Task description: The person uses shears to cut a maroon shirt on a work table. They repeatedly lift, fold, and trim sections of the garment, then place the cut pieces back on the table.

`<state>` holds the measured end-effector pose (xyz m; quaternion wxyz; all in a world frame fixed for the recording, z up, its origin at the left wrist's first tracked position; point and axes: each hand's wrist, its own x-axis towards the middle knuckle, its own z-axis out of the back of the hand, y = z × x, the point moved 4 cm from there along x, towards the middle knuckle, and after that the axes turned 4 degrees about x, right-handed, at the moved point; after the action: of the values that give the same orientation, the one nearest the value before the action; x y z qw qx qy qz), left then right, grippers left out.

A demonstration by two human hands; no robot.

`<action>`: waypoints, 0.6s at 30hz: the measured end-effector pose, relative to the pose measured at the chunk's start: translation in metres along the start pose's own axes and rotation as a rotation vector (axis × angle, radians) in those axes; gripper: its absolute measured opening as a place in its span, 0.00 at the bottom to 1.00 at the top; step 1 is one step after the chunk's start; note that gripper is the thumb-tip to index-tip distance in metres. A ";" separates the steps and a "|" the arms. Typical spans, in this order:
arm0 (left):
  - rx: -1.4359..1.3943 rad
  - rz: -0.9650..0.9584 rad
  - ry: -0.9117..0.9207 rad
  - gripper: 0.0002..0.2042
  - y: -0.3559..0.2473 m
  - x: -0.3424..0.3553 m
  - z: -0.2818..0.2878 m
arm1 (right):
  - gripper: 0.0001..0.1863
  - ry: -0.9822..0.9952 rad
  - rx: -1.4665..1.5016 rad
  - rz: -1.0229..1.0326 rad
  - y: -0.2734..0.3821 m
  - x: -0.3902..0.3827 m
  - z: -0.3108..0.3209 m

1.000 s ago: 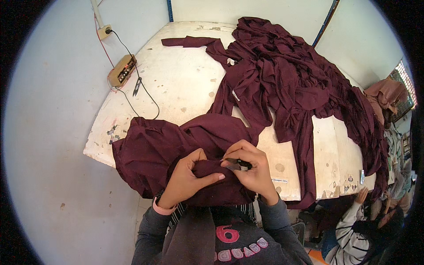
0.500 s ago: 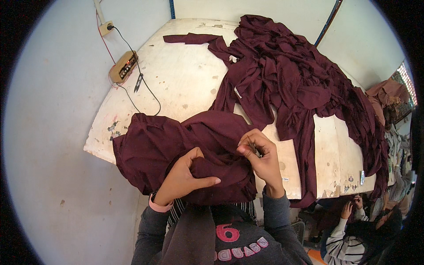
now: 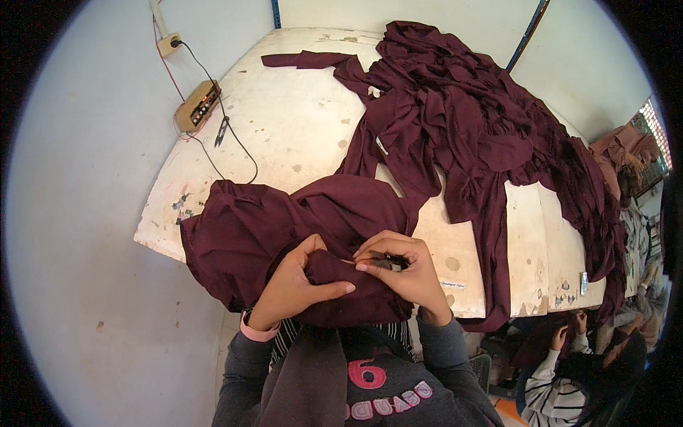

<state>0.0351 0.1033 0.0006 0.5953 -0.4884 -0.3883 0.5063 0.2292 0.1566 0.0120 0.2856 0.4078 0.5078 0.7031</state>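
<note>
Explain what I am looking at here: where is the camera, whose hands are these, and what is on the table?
The view comes from a wide fisheye camera worn on a person's head, looking down, so edges curve. Both hands are that person's own. The left hand grips a bunched dark maroon cloth garment. The right hand pinches a small dark tool, probably thread snips, against the same cloth. On the worn white table lie a big heap of maroon garments, a small wooden box with wires and a second pair of snips. Another person sits at lower right.
</note>
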 end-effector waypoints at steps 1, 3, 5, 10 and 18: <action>-0.024 -0.008 -0.002 0.22 0.000 0.000 -0.001 | 0.05 0.013 -0.039 0.011 -0.004 -0.001 -0.002; -0.072 -0.021 -0.015 0.23 0.001 0.000 -0.002 | 0.08 -0.037 -0.215 0.146 0.000 -0.001 -0.003; -0.058 -0.061 -0.045 0.24 -0.003 0.000 -0.002 | 0.12 -0.024 -0.468 0.231 0.015 -0.005 -0.002; -0.075 -0.047 -0.070 0.26 -0.001 -0.001 -0.001 | 0.18 -0.094 -0.696 0.408 0.025 -0.010 -0.009; -0.072 -0.032 -0.052 0.23 -0.005 -0.001 -0.004 | 0.19 -0.303 -0.753 0.391 0.004 -0.003 0.012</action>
<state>0.0396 0.1019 0.0044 0.5752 -0.4899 -0.4294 0.4947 0.2405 0.1587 0.0171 0.3469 0.4619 0.0824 0.8121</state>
